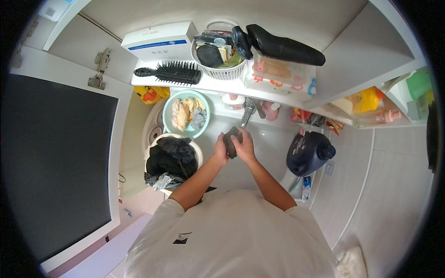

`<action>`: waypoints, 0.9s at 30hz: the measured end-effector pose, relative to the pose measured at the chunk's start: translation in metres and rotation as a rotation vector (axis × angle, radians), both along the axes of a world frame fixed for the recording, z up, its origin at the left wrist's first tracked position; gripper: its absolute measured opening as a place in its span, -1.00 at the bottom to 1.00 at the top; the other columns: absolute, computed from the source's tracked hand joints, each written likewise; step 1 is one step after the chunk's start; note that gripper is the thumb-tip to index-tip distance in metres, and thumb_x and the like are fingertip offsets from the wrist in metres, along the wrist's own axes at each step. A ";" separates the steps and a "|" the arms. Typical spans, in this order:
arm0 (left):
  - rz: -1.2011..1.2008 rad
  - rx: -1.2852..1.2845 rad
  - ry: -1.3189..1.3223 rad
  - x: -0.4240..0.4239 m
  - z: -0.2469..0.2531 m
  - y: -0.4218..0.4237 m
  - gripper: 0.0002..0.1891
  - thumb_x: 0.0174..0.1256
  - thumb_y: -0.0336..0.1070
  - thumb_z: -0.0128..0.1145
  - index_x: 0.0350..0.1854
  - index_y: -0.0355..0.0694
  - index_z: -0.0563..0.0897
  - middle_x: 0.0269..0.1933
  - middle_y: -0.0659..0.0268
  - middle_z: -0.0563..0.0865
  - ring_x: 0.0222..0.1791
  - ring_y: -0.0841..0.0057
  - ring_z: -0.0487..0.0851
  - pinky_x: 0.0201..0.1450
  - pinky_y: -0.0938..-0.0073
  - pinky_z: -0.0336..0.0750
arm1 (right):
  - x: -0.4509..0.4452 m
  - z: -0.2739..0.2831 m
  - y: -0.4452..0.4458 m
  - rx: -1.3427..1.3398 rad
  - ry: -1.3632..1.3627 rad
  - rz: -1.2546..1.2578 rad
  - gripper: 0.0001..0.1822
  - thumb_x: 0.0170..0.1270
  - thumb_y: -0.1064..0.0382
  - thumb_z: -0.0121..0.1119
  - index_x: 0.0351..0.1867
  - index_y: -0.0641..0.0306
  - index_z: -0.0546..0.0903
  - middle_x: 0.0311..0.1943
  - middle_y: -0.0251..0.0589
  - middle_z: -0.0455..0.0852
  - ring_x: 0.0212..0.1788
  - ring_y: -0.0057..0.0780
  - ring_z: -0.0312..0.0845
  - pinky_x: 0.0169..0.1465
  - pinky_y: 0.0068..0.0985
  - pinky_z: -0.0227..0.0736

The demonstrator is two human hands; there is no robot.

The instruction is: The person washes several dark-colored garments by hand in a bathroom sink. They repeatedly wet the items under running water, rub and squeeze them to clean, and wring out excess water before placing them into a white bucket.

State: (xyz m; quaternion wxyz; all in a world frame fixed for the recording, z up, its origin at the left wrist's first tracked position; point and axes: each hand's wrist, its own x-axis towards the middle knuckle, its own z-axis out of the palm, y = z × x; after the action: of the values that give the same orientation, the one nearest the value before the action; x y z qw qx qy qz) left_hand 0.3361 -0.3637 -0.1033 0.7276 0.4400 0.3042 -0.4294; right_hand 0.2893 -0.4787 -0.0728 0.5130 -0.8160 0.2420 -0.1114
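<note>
Over the white sink basin (267, 146), my left hand (221, 150) and my right hand (245, 146) grip a bunched dark grey cloth (231, 141) between them. Just beyond the cloth is the chrome faucet (247, 113). To the left, a mint-green basin (208, 114) holds cream and grey wet cloths (187, 113). Nearer me stands a cream bucket (199, 153) heaped with black and checked clothes (170, 158).
A shelf (222, 85) above the sink carries a hairbrush (177, 73), a white box (160, 43), a basket (222, 73) and an electric shaver (285, 47). A dark detergent bottle (306, 154) lies at right beside a toothpaste tube (306, 187). An open mirrored cabinet door (62, 163) stands left.
</note>
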 end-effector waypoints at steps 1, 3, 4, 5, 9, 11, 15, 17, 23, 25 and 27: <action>-0.023 -0.001 0.066 0.001 0.034 -0.004 -0.26 0.51 0.39 -0.32 0.39 -0.10 0.48 0.29 0.20 0.57 0.31 0.18 0.52 0.37 -0.05 0.37 | 0.000 -0.006 0.000 -0.106 -0.015 0.021 -0.38 0.28 -0.15 0.29 0.16 0.33 0.59 -0.04 0.16 0.69 0.01 0.13 0.61 0.15 -0.05 0.45; -0.009 -0.121 0.126 0.001 0.057 -0.002 -0.19 0.49 0.46 -0.41 0.49 -0.07 0.36 0.41 0.20 0.47 0.38 0.16 0.44 0.40 -0.11 0.30 | 0.006 0.002 0.006 -0.239 0.032 0.082 -0.28 0.24 -0.21 0.35 0.24 0.31 0.56 0.04 0.18 0.65 0.06 0.11 0.59 0.17 -0.09 0.46; 0.016 -0.239 0.126 -0.002 0.057 0.002 -0.16 0.47 0.48 -0.44 0.54 -0.04 0.29 0.46 0.20 0.41 0.41 0.16 0.40 0.41 -0.11 0.28 | 0.008 0.010 0.012 -0.267 0.100 0.110 -0.25 0.23 -0.23 0.36 0.26 0.31 0.53 0.11 0.21 0.62 0.12 0.11 0.58 0.19 -0.13 0.47; 0.039 -0.358 0.126 -0.004 0.056 0.006 -0.13 0.46 0.51 -0.47 0.60 -0.02 0.21 0.51 0.21 0.36 0.43 0.17 0.36 0.41 -0.10 0.26 | 0.011 0.017 0.016 -0.295 0.168 0.137 -0.21 0.22 -0.25 0.37 0.28 0.31 0.51 0.17 0.24 0.58 0.17 0.11 0.56 0.20 -0.16 0.47; 0.003 -0.191 0.026 -0.008 0.095 0.002 -0.11 0.45 0.53 -0.44 0.64 -0.01 0.14 0.59 0.25 0.23 0.47 0.14 0.32 0.41 -0.11 0.27 | 0.026 0.012 0.013 -0.038 0.249 0.055 -0.35 0.24 -0.25 0.34 0.11 0.26 0.62 -0.03 0.15 0.71 -0.01 0.08 0.67 0.06 -0.13 0.53; -0.016 -0.179 -0.032 -0.011 0.101 0.007 -0.10 0.45 0.51 -0.37 0.66 -0.01 0.09 0.64 0.26 0.15 0.49 0.08 0.33 0.45 -0.11 0.25 | 0.030 0.014 0.012 0.092 0.311 0.007 -0.46 0.28 -0.22 0.31 -0.06 0.27 0.70 -0.22 0.09 0.77 -0.15 0.08 0.71 -0.03 -0.12 0.55; -0.109 0.027 -0.085 -0.020 0.107 0.010 -0.14 0.48 0.38 -0.19 0.68 0.00 0.02 0.65 0.24 0.12 0.45 0.13 0.39 0.36 0.09 0.35 | 0.028 -0.021 0.007 0.185 0.288 -0.168 -0.55 0.42 -0.07 0.16 -0.35 0.34 0.71 -0.49 -0.01 0.73 -0.37 -0.05 0.70 -0.18 -0.13 0.52; -0.146 0.076 -0.064 -0.020 0.118 0.009 -0.15 0.49 0.32 -0.12 0.68 -0.01 0.02 0.65 0.23 0.11 0.44 0.17 0.41 0.33 0.16 0.37 | 0.021 -0.053 0.002 0.194 0.240 -0.240 -0.54 0.47 0.01 0.03 -0.42 0.38 0.68 -0.48 0.07 0.72 -0.40 0.00 0.71 -0.24 -0.06 0.48; -0.371 0.464 -0.379 -0.027 0.040 0.025 -0.21 0.51 0.27 -0.14 0.67 0.03 0.09 0.50 0.21 0.41 0.28 0.27 0.55 0.17 0.21 0.44 | 0.018 0.011 -0.009 1.111 0.367 -0.357 -0.62 0.52 0.02 0.00 -0.18 0.31 0.67 -0.38 -0.22 0.72 -0.42 -0.36 0.65 -0.26 -0.30 0.53; -0.221 0.399 -0.224 -0.022 0.047 0.004 -0.32 0.51 0.27 -0.14 0.55 0.02 0.30 0.35 0.25 0.55 0.20 0.31 0.59 0.12 0.17 0.44 | 0.013 0.029 -0.015 1.227 0.367 -0.377 -0.62 0.56 0.01 -0.02 -0.06 0.27 0.67 -0.25 -0.24 0.72 -0.29 -0.42 0.66 -0.15 -0.37 0.55; -0.107 0.170 -0.081 -0.017 0.051 -0.012 -0.40 0.50 0.27 -0.14 0.39 0.02 0.48 0.23 0.29 0.65 0.15 0.34 0.60 0.11 0.12 0.44 | 0.002 0.018 -0.008 1.207 0.238 -0.400 -0.59 0.58 -0.02 -0.06 0.01 0.26 0.66 -0.11 -0.22 0.73 -0.12 -0.40 0.69 0.00 -0.37 0.55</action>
State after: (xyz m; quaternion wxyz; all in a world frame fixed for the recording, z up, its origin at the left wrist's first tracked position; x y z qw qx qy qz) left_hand 0.3190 -0.3757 -0.0522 0.6754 0.5326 0.2859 -0.4224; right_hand 0.2914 -0.4870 -0.0545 0.8204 -0.3301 0.4650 0.0421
